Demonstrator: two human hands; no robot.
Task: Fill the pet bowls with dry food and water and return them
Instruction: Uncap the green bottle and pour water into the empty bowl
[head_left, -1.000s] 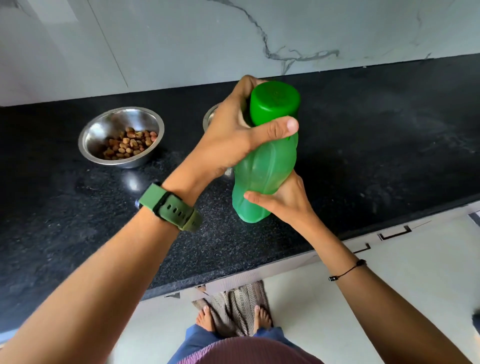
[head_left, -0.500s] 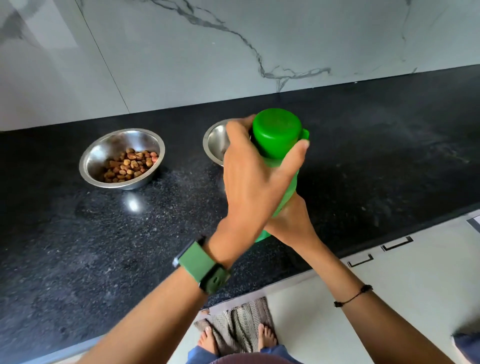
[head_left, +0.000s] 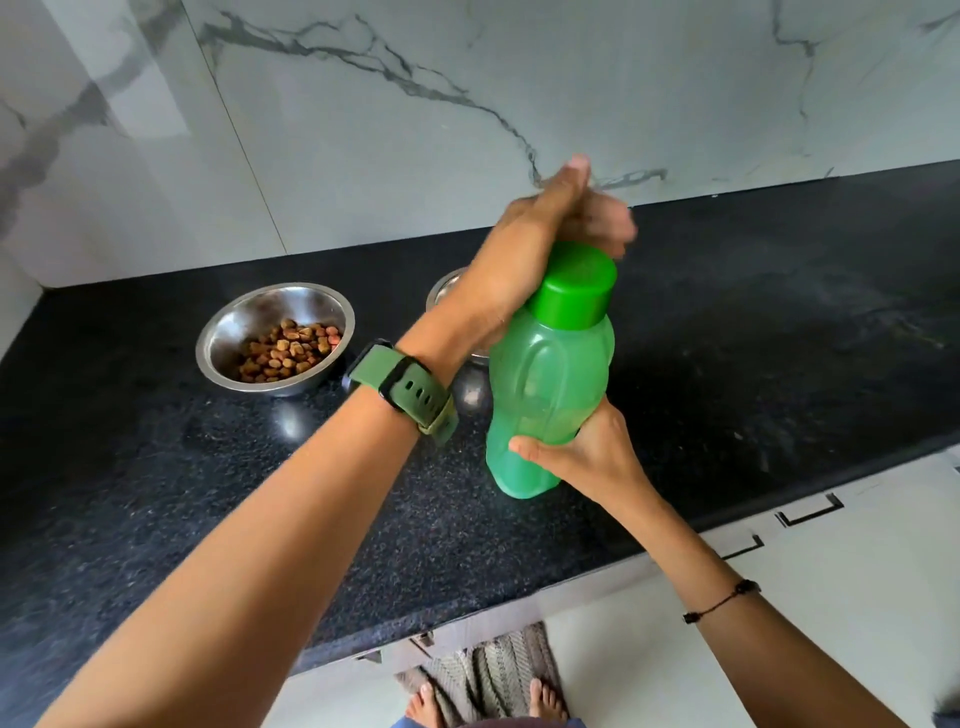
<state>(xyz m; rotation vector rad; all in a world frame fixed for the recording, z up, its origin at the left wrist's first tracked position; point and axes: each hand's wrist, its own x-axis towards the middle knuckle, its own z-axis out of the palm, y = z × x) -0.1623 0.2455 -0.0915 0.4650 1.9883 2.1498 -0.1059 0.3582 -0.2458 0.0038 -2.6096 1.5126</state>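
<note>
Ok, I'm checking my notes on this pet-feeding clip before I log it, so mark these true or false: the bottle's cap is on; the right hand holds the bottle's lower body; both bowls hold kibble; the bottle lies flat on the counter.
1. The green bottle has its green cap on. True.
2. The right hand holds the bottle's lower body. True.
3. Both steel bowls hold kibble. False: the left bowl holds kibble; the second bowl is mostly hidden behind the left hand, so its contents cannot be told.
4. The bottle lies flat on the black countertop. False: it is held roughly upright.
</note>
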